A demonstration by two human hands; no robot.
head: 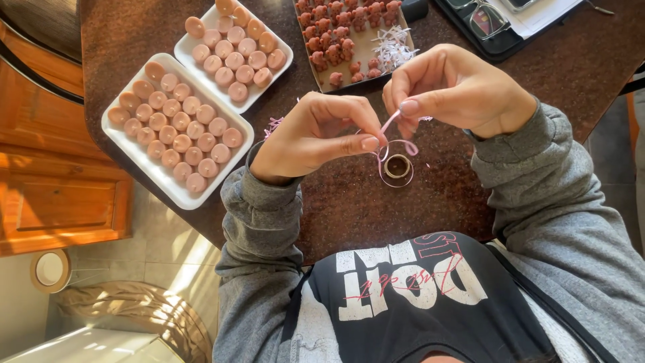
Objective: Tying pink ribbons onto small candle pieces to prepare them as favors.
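Observation:
My left hand (316, 134) and my right hand (457, 91) are close together above a dark speckled table (376, 202). Both pinch a thin pink ribbon (392, 123) between thumb and fingers. The ribbon curls down into a loop around a small round brown piece (398, 166) that lies on the table just below my fingertips.
Two white trays (151, 168) (285, 50) at the left hold several round pinkish-brown pieces. A cardboard tray (366, 47) at the back holds small bear-shaped pieces and white shredded paper (393, 47). Glasses (485, 19) lie on a black tray at the far right. Wooden cabinets stand left.

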